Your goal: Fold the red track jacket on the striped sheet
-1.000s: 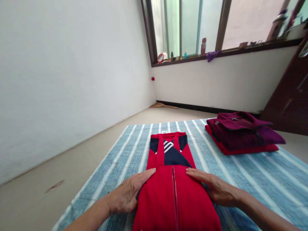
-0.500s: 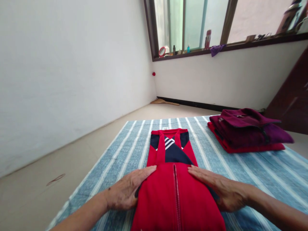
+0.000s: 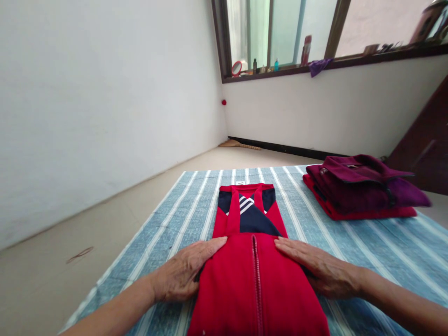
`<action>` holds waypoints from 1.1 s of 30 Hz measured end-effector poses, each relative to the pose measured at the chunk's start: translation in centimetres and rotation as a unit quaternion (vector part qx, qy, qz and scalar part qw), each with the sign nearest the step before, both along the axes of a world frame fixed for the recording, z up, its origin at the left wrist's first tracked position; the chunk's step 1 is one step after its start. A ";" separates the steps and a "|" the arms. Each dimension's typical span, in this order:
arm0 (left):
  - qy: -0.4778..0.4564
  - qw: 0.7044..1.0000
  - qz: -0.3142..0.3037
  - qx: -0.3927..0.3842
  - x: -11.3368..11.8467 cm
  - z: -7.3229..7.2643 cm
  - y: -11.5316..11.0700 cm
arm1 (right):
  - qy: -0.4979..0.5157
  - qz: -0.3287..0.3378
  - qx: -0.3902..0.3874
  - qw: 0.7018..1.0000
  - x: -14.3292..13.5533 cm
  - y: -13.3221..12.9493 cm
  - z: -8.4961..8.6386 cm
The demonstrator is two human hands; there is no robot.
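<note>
With the left hand (image 3: 182, 275) and right hand (image 3: 320, 270) lying flat, grip released, on the folded red zip-front fleece jacket (image 3: 254, 270) on the blue striped mat (image 3: 367, 252), even pressure along both edges would likely keep the fold square.

left hand (image 3: 182, 275) flat, right hand (image 3: 320, 269) flat
</note>
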State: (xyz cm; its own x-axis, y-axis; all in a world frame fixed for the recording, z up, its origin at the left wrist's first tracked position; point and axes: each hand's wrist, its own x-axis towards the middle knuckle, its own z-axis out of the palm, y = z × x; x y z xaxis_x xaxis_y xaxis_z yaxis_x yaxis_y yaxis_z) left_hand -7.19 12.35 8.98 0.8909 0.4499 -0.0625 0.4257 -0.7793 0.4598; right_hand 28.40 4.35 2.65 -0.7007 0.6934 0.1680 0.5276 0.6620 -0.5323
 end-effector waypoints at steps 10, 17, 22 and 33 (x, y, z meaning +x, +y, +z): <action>0.007 0.999 0.014 0.036 -0.6 -1.1 0.2 | -0.002 -0.028 0.043 0.999 -0.3 -0.1 -1.7; -0.002 0.999 0.012 0.036 -0.5 -1.5 0.2 | 0.060 -0.065 0.077 0.993 -1.2 0.0 -2.4; -0.013 0.999 0.028 0.033 -0.5 -1.4 0.0 | 0.117 -0.085 0.025 0.989 -1.3 0.4 -1.8; -0.102 0.987 0.104 0.068 -0.9 -5.4 0.1 | 0.206 -0.138 -0.111 0.962 -1.3 1.2 -1.8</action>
